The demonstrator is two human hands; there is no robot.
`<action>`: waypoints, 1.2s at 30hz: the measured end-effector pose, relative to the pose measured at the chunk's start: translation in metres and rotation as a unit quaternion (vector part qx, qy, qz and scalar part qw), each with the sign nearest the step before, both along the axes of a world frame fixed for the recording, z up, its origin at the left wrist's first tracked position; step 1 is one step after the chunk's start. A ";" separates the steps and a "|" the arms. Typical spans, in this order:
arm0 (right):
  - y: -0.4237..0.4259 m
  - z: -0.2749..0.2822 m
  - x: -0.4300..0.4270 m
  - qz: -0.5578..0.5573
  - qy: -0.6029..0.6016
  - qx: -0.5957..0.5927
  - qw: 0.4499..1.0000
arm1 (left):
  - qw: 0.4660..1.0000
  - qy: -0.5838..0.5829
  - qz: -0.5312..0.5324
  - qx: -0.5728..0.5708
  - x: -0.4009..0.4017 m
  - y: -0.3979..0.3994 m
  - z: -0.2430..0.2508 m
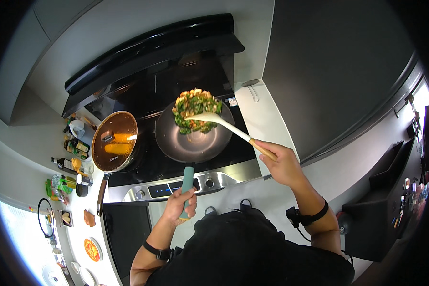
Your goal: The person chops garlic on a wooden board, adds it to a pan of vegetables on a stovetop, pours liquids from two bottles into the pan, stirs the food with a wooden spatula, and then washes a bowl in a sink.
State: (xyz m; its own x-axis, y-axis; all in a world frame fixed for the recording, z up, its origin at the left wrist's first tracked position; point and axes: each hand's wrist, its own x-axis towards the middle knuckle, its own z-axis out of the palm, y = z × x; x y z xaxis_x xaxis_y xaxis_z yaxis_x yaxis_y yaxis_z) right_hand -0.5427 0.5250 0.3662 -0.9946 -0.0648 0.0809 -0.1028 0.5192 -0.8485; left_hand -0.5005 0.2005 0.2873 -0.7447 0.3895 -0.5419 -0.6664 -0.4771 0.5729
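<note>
My left hand (183,204) is closed around the teal handle (188,178) of a dark frying pan (178,143) on the black cooktop. In my right hand (280,162) is a spatula or spoon (232,127) with a white head and shaft and a wooden grip. Its head reaches into a heap of green leafy vegetables and pale pieces (196,107), which lies at the far side of the pan. The near half of the pan shows bare, shiny metal.
Left of it stands a second pan with a brown-tinted lid (111,150), its handle over the counter edge. Several bottles (77,146) line the left counter. A plate of red and orange food (92,249) sits nearer me. A small strainer (250,83) lies on the right counter; a black range hood (153,46) overhangs behind.
</note>
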 end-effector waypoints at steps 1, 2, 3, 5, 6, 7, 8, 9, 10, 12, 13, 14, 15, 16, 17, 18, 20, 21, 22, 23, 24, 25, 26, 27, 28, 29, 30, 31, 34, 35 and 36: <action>-0.001 -0.001 -0.001 -0.002 -0.001 -0.001 1.000 | 1.000 -0.015 0.000 -0.003 0.004 -0.002 0.003; -0.001 -0.002 -0.004 0.001 0.019 -0.002 1.000 | 1.000 -0.002 -0.005 0.011 -0.010 -0.002 -0.005; -0.004 -0.001 -0.003 0.012 0.037 -0.002 0.999 | 1.000 0.009 -0.001 0.025 -0.022 -0.002 -0.013; -0.007 0.001 -0.008 0.008 0.015 -0.012 1.000 | 0.999 0.014 0.034 -0.008 -0.058 0.017 -0.016; -0.008 0.003 -0.010 0.003 0.002 -0.016 1.000 | 0.999 0.040 0.031 0.007 -0.075 0.024 -0.019; -0.010 0.005 -0.012 -0.001 -0.009 -0.020 1.000 | 0.999 0.042 0.030 0.005 -0.074 0.023 -0.019; -0.012 0.006 -0.012 0.000 -0.007 -0.022 1.000 | 0.998 0.044 0.033 0.007 -0.070 0.020 -0.018; -0.011 0.005 -0.012 -0.002 0.012 -0.031 0.999 | 0.998 0.046 0.030 0.012 -0.067 0.021 -0.017; -0.008 0.004 -0.012 -0.005 0.030 -0.039 0.999 | 0.998 0.049 0.014 0.024 -0.052 0.015 -0.017; -0.004 0.001 -0.008 -0.011 0.050 -0.051 0.997 | 0.999 0.028 -0.008 0.015 -0.008 -0.003 -0.006; -0.002 -0.003 -0.010 -0.013 0.070 -0.059 0.996 | 1.000 0.006 -0.014 -0.004 0.003 -0.009 0.001; 0.000 -0.009 -0.013 -0.017 0.074 -0.053 0.996 | 1.000 -0.025 -0.015 -0.002 0.003 -0.009 0.005; -0.001 -0.007 -0.019 -0.009 0.078 -0.053 0.996 | 1.000 -0.021 -0.007 -0.001 -0.005 -0.007 0.000; -0.002 -0.004 -0.018 -0.020 0.038 -0.059 0.997 | 1.000 0.000 0.000 -0.001 -0.016 -0.003 -0.009; -0.003 -0.001 -0.016 -0.034 0.000 -0.065 0.997 | 1.000 0.021 0.005 -0.001 -0.028 0.003 -0.016; -0.004 -0.006 -0.017 -0.028 0.044 -0.072 0.996 | 1.000 0.025 0.006 0.001 -0.047 0.012 -0.018; -0.008 -0.003 -0.017 -0.024 0.040 -0.077 0.996 | 0.998 0.032 0.051 -0.015 -0.073 0.030 -0.018; -0.009 -0.001 -0.021 -0.027 0.037 -0.084 0.995 | 0.997 0.040 0.053 -0.027 -0.077 0.034 -0.018; -0.008 -0.001 -0.023 -0.030 0.043 -0.085 0.995 | 0.997 0.060 0.035 -0.029 -0.073 0.031 -0.021; -0.007 -0.004 -0.022 -0.035 0.043 -0.074 0.996 | 0.996 0.079 0.018 -0.033 -0.062 0.025 -0.026; -0.005 -0.006 -0.023 -0.041 0.044 -0.064 0.996 | 0.995 0.094 0.006 -0.018 -0.045 0.017 -0.031; -0.003 -0.007 -0.023 -0.043 0.048 -0.066 0.996 | 0.994 0.107 -0.005 -0.003 -0.026 0.010 -0.031; -0.001 -0.007 -0.022 -0.045 0.038 -0.073 0.996 | 0.997 0.070 -0.005 -0.016 -0.007 0.007 -0.020; 0.000 -0.008 -0.018 -0.045 0.025 -0.080 0.995 | 0.999 0.030 -0.003 -0.029 0.010 0.006 -0.009; 0.002 -0.016 -0.018 -0.045 0.040 -0.097 0.993 | 1.000 0.007 -0.003 -0.011 0.013 0.002 -0.006; 0.003 -0.015 -0.020 -0.047 0.037 -0.098 0.993 | 1.000 0.009 -0.012 0.006 0.001 -0.001 -0.009; 0.002 -0.013 -0.018 -0.042 0.049 -0.092 0.994 | 1.000 0.015 -0.015 0.013 -0.010 0.001 -0.013; 0.001 -0.010 -0.018 -0.039 0.064 -0.089 0.993 | 1.000 0.001 0.006 -0.025 -0.026 0.010 -0.011; -0.006 0.003 -0.019 -0.038 0.047 -0.092 0.994 | 0.999 0.042 0.023 -0.012 -0.073 0.029 -0.021; -0.008 0.006 -0.019 -0.034 0.040 -0.097 0.994 | 0.998 0.047 0.029 0.000 -0.077 0.030 -0.023; -0.007 0.005 -0.019 -0.041 0.041 -0.097 0.994 | 0.998 0.056 0.015 0.000 -0.074 0.028 -0.027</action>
State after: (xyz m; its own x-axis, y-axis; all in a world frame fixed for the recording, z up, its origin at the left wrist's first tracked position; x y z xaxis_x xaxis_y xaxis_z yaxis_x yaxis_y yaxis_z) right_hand -0.5613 0.5181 0.3711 -0.9855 0.0417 0.1644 -0.1390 0.3570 -0.9237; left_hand -0.5743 0.2283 0.2601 -0.8122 0.3660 -0.4542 -0.5833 -0.4969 0.6425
